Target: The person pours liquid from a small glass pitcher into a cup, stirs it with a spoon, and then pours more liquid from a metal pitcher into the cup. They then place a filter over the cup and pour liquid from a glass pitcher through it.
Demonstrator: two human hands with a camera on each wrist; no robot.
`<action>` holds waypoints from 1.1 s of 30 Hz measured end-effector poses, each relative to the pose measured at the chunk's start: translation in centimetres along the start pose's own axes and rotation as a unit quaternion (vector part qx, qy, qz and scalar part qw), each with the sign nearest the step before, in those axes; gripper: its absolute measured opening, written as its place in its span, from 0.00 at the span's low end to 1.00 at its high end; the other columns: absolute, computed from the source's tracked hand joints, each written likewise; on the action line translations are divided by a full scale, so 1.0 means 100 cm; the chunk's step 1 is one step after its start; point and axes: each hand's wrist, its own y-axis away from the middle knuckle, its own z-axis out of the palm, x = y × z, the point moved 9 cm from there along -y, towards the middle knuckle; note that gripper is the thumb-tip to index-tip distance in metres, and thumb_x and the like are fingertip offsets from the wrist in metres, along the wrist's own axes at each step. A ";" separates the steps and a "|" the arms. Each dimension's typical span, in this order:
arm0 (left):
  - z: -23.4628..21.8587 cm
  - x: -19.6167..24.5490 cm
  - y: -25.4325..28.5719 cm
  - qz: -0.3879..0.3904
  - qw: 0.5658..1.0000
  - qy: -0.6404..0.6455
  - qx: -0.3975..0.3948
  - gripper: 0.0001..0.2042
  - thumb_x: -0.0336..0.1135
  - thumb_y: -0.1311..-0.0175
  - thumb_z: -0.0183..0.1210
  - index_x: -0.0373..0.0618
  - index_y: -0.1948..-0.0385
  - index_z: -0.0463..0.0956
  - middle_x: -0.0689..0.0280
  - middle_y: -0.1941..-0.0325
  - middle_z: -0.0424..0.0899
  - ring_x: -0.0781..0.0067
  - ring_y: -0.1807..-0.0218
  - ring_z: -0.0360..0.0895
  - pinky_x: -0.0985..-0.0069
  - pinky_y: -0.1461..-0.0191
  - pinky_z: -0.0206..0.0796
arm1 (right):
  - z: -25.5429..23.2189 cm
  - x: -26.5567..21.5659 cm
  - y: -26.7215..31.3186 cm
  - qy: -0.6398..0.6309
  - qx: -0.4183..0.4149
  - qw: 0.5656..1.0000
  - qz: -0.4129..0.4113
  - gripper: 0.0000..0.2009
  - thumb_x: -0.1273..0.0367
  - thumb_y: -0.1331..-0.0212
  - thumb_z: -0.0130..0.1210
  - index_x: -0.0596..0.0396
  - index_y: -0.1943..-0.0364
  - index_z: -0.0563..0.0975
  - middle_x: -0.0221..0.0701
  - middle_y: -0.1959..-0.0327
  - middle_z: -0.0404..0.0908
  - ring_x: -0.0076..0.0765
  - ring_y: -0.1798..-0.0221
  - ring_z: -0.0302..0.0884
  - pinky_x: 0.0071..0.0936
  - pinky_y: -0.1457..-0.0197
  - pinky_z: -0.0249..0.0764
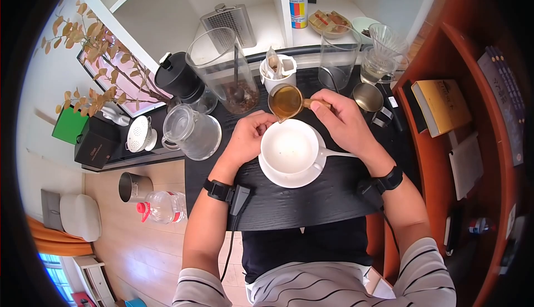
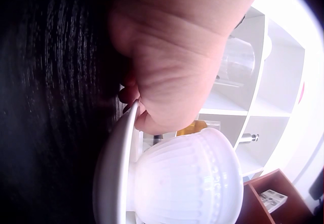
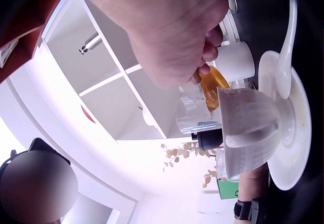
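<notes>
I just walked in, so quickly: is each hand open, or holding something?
Left hand: closed, pinching the saucer at its rim.
Right hand: closed, holding the jug by its handle.

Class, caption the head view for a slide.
Right hand holds amber pitcher by white cup; left hand pinches saucer.

1. Front: bare strip of black tabletop (image 1: 300, 209) between saucer (image 1: 271, 174) and near edge; a hand could pass
2. Left: left hand (image 1: 248, 136) blocks the saucer rim; glass pitcher (image 1: 192, 133) stands beyond
3. Right: spoon (image 1: 337, 153) handle juts toward right wrist
4. Far side: amber jug (image 1: 286, 102) in right hand (image 1: 345, 122), white mug (image 1: 279, 79) behind
5. Above: near half of cup (image 1: 288, 151) uncovered
</notes>
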 end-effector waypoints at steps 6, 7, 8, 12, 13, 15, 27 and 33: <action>0.001 -0.002 0.000 0.000 1.000 0.007 0.002 0.12 0.28 0.41 0.73 0.38 0.56 0.87 0.74 0.69 0.74 0.87 0.71 0.63 0.83 0.66 0.59 | -0.001 -0.006 0.001 0.019 0.006 1.000 -0.014 0.09 0.69 0.26 0.57 0.63 0.58 0.79 0.32 0.74 0.74 0.25 0.73 0.67 0.28 0.67 0.66; 0.001 -0.001 0.000 -0.001 1.000 0.010 0.003 0.12 0.28 0.41 0.73 0.38 0.56 0.87 0.74 0.69 0.74 0.87 0.71 0.63 0.82 0.66 0.59 | -0.001 -0.007 0.001 0.026 0.007 0.999 -0.021 0.08 0.69 0.26 0.57 0.63 0.58 0.79 0.33 0.73 0.75 0.26 0.73 0.68 0.29 0.67 0.67; 0.000 -0.001 0.000 -0.001 1.000 0.010 0.003 0.12 0.28 0.41 0.73 0.38 0.56 0.87 0.74 0.69 0.74 0.87 0.71 0.63 0.82 0.66 0.59 | -0.002 -0.008 0.001 0.033 0.008 0.999 -0.029 0.08 0.69 0.26 0.57 0.63 0.58 0.78 0.34 0.73 0.76 0.28 0.73 0.69 0.30 0.67 0.67; -0.002 0.003 0.000 0.013 1.000 -0.018 0.007 0.12 0.28 0.42 0.73 0.38 0.57 0.87 0.74 0.69 0.75 0.87 0.71 0.64 0.82 0.67 0.59 | -0.001 -0.009 0.002 0.033 0.007 0.999 -0.035 0.08 0.69 0.27 0.58 0.63 0.58 0.78 0.35 0.72 0.76 0.29 0.73 0.69 0.30 0.67 0.67; -0.002 0.004 0.000 0.018 1.000 -0.024 0.007 0.12 0.28 0.42 0.73 0.38 0.57 0.86 0.74 0.69 0.75 0.87 0.71 0.64 0.82 0.67 0.59 | -0.001 -0.011 0.001 0.039 0.010 0.998 -0.042 0.08 0.69 0.27 0.58 0.63 0.58 0.78 0.35 0.72 0.75 0.30 0.73 0.69 0.30 0.67 0.67; -0.001 0.002 -0.001 0.015 1.000 -0.015 0.009 0.12 0.28 0.42 0.73 0.38 0.57 0.86 0.74 0.69 0.75 0.87 0.71 0.64 0.82 0.67 0.59 | -0.001 -0.014 0.002 0.045 0.012 0.998 -0.048 0.08 0.69 0.27 0.58 0.63 0.58 0.78 0.36 0.72 0.75 0.31 0.73 0.70 0.31 0.67 0.68; -0.002 0.003 -0.001 0.014 1.000 -0.007 0.016 0.09 0.29 0.42 0.72 0.38 0.62 0.85 0.74 0.69 0.74 0.87 0.71 0.63 0.82 0.68 0.58 | 0.002 -0.027 0.006 0.075 0.027 0.994 -0.070 0.07 0.71 0.28 0.59 0.62 0.58 0.78 0.37 0.70 0.76 0.35 0.72 0.74 0.32 0.66 0.71; 0.000 -0.010 -0.001 0.001 1.000 0.018 0.015 0.09 0.29 0.42 0.72 0.37 0.64 0.83 0.74 0.70 0.74 0.87 0.72 0.62 0.81 0.69 0.58 | 0.004 -0.036 0.009 0.080 0.018 0.994 -0.079 0.07 0.71 0.28 0.59 0.63 0.56 0.78 0.38 0.68 0.78 0.35 0.71 0.76 0.30 0.65 0.73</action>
